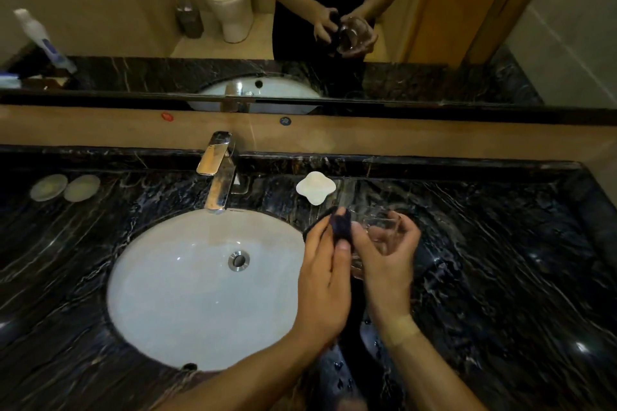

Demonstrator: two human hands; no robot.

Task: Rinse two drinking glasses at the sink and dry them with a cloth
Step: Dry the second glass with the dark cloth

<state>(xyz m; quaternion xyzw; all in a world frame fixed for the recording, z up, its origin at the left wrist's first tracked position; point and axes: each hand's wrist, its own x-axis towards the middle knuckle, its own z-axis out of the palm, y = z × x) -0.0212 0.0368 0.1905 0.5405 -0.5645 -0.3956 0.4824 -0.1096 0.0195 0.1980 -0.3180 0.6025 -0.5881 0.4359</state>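
The white sink basin [187,294] at centre left holds no visible water or objects; only its drain [239,260] shows. Right of it, above the dark marble counter [517,260], the right hand [387,264] curls round a clear drinking glass [380,227]. The left hand [325,280] pinches a dark cloth [340,225] against the glass's left side. A white dish [315,187] sits just above them.

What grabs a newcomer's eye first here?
The white oval sink basin set in the black veined marble counter, chrome faucet behind it. Right of the basin, the left hand presses a dark cloth to a clear drinking glass gripped by the right hand.
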